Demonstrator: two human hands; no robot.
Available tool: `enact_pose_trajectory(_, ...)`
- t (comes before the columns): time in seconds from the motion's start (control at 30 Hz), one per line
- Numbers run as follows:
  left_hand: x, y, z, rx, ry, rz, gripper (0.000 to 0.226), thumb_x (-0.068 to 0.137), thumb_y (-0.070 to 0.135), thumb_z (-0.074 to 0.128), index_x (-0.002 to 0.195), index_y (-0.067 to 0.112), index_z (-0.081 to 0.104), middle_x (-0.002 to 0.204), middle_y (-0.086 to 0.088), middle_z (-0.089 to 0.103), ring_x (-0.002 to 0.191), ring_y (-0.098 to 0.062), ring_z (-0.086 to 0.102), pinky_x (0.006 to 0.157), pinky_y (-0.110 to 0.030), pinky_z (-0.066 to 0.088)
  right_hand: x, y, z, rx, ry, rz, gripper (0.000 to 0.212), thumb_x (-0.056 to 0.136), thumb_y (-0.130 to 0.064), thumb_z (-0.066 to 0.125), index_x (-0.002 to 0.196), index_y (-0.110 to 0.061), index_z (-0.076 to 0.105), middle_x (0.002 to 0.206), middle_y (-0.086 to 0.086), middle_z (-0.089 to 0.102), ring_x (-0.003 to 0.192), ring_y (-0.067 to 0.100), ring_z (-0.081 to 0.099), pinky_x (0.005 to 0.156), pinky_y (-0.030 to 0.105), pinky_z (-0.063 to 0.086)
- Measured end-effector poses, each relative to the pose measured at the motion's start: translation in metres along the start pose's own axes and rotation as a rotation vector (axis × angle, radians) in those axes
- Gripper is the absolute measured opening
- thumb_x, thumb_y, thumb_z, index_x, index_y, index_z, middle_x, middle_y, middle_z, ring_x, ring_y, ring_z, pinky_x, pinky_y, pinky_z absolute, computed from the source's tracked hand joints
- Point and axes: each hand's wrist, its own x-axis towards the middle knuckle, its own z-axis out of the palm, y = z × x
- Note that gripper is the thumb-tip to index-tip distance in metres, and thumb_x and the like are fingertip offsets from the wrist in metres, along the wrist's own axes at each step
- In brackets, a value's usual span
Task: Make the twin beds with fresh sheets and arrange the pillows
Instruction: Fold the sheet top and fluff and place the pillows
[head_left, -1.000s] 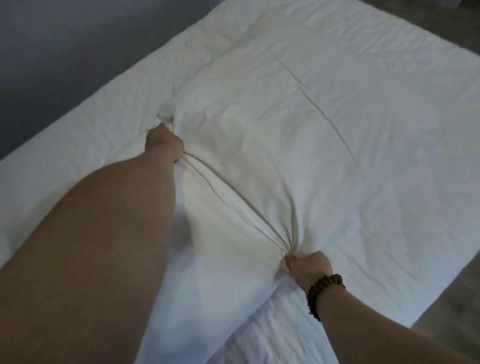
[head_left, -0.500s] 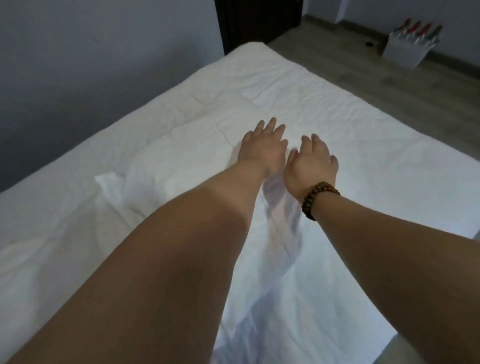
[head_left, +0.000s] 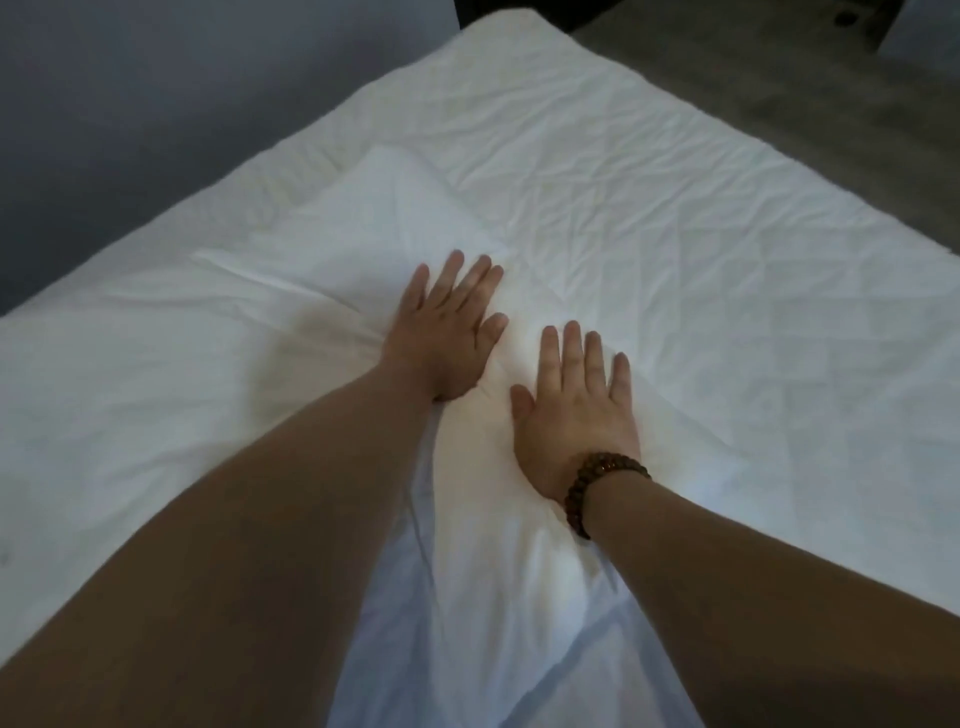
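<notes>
While both palms lie flat on the pillow (head_left: 395, 223), the step in hand looks to be smoothing it out on the bed (head_left: 810, 171); to do it well, I judge, the palms should sweep outward from the middle toward the corners, spreading the filling evenly and carrying creases off the edges rather than bunching them; pressure ought to be light and broad, since soft filling dents under the heel of a hand; the loose flap at the pillow's left end wants flattening or tucking; the sheet (head_left: 675, 291) beneath is wrinkled, so lifting the pillow to its place would likely rumple it less than dragging.

Reaching long from the lower left, the left hand (head_left: 447, 338) is open, fingers straight and slightly spread, pressing the pillow's middle; the right hand (head_left: 576, 415) is open too, palm down, fingers straight, thumb out to the side, just beside the left and nearer the camera, apart from it; a bracelet (head_left: 602, 483) rings its wrist; neither hand grips cloth; the pillow lies slantwise on the sheet, toward the wall (head_left: 156, 104) side.
</notes>
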Motion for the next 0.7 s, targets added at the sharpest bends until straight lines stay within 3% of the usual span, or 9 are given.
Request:
enact_pose_trajectory(0.2,0.009,0.002,-0.003,-0.045,-0.068,-0.011,0.067,0.101,0.056,0.001,0.162,0.027,0.0,0.169,0.011,-0.006,0.154,-0.015,-0.014,0.125,-0.048,-0.005,0.008,0.002,-0.004,0.001,-0.04,-0.007,0.071,0.099,-0.052,0.0,0.155,-0.014,-0.021,0.165,0.009,-0.019,0.152,0.027,-0.015,0.123,0.052,-0.006)
enact_pose_trajectory(0.53,0.014,0.005,-0.003,-0.059,-0.079,-0.014,0.07,0.098,0.058,-0.003,0.161,0.027,-0.002,0.168,0.012,-0.006,0.154,-0.014,-0.014,0.125,-0.048,-0.006,-0.005,0.02,-0.017,-0.022,-0.083,-0.027,0.074,0.097,-0.058,-0.001,0.154,-0.018,-0.025,0.163,0.007,-0.024,0.152,0.026,-0.019,0.123,0.049,-0.007)
enact_pose_trajectory(0.7,0.012,0.008,-0.008,-0.101,-0.067,-0.015,0.073,0.096,0.059,-0.003,0.162,0.027,0.002,0.169,0.012,-0.002,0.155,-0.015,-0.01,0.125,-0.048,-0.004,-0.053,0.051,-0.017,0.008,-0.133,0.167,0.083,0.092,-0.068,-0.009,0.153,-0.014,-0.026,0.162,0.013,-0.024,0.151,0.03,-0.019,0.124,0.046,-0.004)
